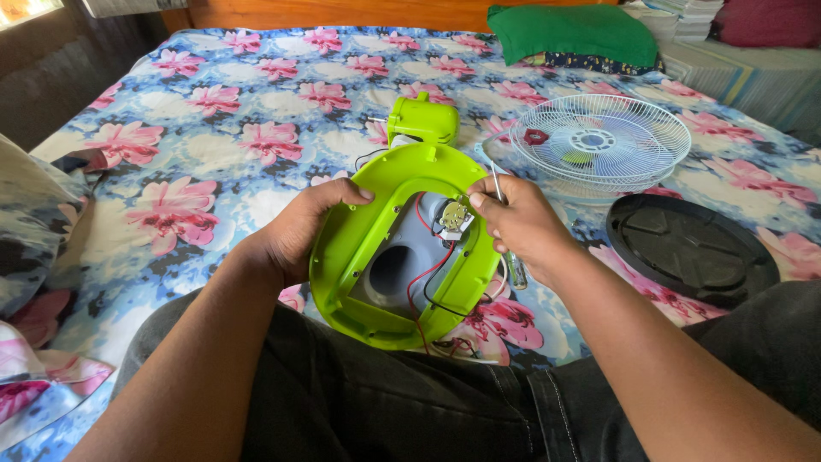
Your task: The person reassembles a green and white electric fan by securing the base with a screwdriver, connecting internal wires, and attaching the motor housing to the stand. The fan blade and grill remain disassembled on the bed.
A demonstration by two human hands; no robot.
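the left hand is clamped on the left rim of a lime green fan base, thumb over the top edge and fingers hidden behind it, so the base stands tilted up on the person's lap, its hollow underside facing the camera. inside the base a grey inner housing shows, with red and black wires looping across it and a small metal switch part mounted near the upper right. the right hand rests on the right rim of the base, its fingertips pinched at that switch part, and a screwdriver with a thin metal shaft is held along the same hand, its clear handle poking out below the palm. the two hands are apart, one on either side of the base. just behind the base on the flowered bedsheet lies a green motor housing. to the right, near it, sits a white wire fan guard, and nearer the person's right knee a black round base plate. a green cloth lies at the head of the bed.
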